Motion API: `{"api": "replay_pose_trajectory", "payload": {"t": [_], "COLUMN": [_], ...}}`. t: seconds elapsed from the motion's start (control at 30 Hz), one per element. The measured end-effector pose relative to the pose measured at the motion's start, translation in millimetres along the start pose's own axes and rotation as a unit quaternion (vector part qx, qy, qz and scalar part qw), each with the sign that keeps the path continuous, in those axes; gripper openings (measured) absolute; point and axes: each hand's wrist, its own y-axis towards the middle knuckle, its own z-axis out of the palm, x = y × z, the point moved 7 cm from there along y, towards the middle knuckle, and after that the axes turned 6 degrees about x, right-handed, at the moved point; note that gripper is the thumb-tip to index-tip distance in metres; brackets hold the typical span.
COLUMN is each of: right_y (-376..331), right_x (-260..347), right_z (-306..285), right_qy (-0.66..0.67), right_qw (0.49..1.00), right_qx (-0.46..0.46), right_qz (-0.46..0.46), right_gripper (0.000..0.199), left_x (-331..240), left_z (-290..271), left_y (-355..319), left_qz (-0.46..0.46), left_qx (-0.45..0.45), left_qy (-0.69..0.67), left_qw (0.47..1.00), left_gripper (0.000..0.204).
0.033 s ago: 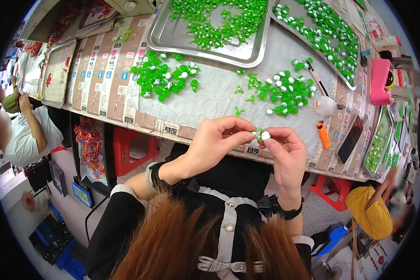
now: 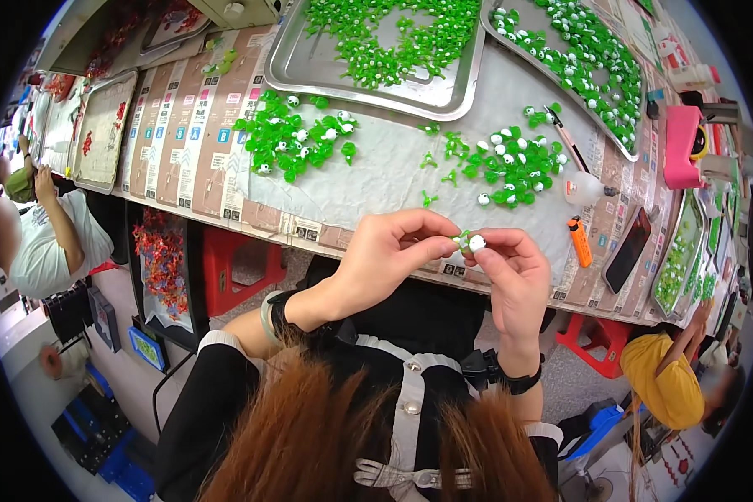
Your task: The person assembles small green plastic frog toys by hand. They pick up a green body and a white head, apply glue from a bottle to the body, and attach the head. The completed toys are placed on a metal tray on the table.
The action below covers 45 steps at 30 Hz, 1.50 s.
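Just above the front edge of the table, a small green plastic figure with a white ball-shaped part [image 2: 476, 243] is pinched between my two hands. My left hand [image 2: 393, 249] has thumb and forefinger closed on its green side. The fingertips of my right hand [image 2: 514, 266] close on the side with the white ball, which bears a dark dot. Fingers hide much of the piece. Beyond my hands lies a pile of green figures with white balls [image 2: 514, 167], with several loose green pieces [image 2: 427, 160] beside it. Another such pile [image 2: 297, 138] lies farther left.
A metal tray [image 2: 368, 94] of green pieces stands at the back; a second tray [image 2: 598, 125] holds green-and-white ones. To the right are a pen [image 2: 571, 142], a clear bottle [image 2: 584, 189], an orange lighter-shaped thing [image 2: 579, 243] and a phone [image 2: 628, 250]. Other people sit at both sides.
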Motion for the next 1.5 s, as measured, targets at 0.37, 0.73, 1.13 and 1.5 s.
{"api": "replay_pose_trajectory", "payload": {"t": [0.37,0.73,1.13,1.5], "right_y": [-5.1,-13.6,-19.1,-24.0], "right_x": [-0.2,1.8,2.0,14.4], "right_z": [0.7,-5.0,-1.5,4.2], "right_qy": [0.018,-0.047,-0.040,-0.082], "right_qw": [0.999,0.997,0.995,0.985], "right_qx": [-0.028,-0.047,-0.057,-0.042], "right_qz": [-0.011,-0.026,-0.073,-0.144], "right_gripper": [0.011,0.009,0.009,0.009], "left_x": [-24.4,-37.3,-31.1,-34.0], "left_z": [5.5,15.6,13.4,16.8], "left_y": [-6.1,-10.8,-11.1,-12.1], "left_qz": [0.098,0.260,0.215,0.208], "left_qx": [-0.016,-0.014,-0.021,0.009], "left_qy": [0.202,0.339,0.268,0.256], "left_qw": [0.974,0.904,0.939,0.944], "left_gripper": [0.012,0.009,0.011,0.012]}}
